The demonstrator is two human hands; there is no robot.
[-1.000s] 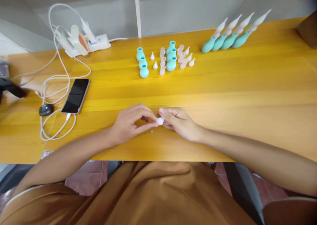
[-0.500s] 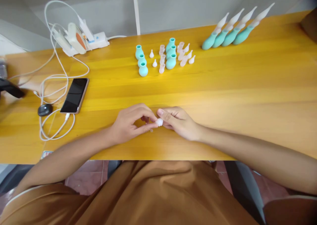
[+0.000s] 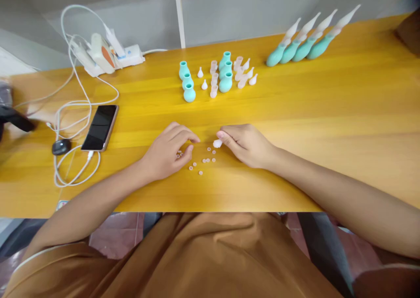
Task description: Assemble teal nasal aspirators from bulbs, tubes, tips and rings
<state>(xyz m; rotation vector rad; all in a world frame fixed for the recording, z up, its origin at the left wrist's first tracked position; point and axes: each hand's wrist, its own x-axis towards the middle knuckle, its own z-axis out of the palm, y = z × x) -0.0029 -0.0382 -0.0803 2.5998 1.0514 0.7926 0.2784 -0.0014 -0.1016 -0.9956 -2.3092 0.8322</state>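
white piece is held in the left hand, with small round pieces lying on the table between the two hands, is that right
Not quite: the head view shows the white piece in the right hand, not the left hand. The small round pieces do lie on the table between the two hands.

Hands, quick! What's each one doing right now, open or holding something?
Left hand: open, with nothing visible in its grasp.
Right hand: closed, holding a small white piece.
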